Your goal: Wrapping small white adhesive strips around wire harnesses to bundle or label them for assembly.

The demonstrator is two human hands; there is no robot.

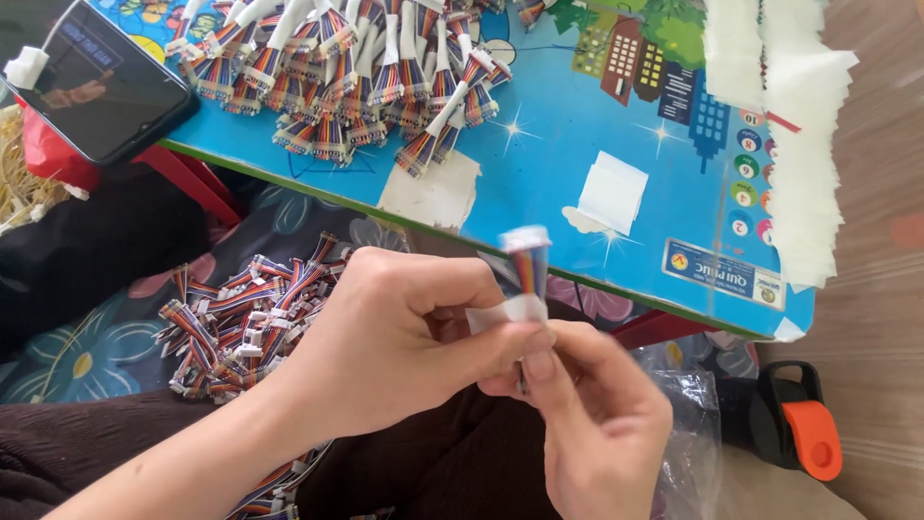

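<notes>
One rainbow ribbon cable (528, 268) with a white plug at its top stands upright between both hands, in front of the near edge of the blue table (539, 173). A strip of white tape (507, 312) lies across its lower part. The left hand (404, 332) pinches cable and tape from the left, thumb and fingers closed on them. The right hand (602, 419) comes up from below, its thumb and forefinger pressed together on the cable's lower end.

Just behind the left hand, on the lap, lies a loose heap of cables (241, 323), too many to count. To the right, on the floor, lies one black item with an orange part (794, 424).

Farther off, the table bears two torn white paper pieces (428, 193), a second heap of cables wrapped in white tape (346, 72), and a stack of white tape strips (794, 125) along its right edge. One dark phone (101, 82) lies at the far left corner.
</notes>
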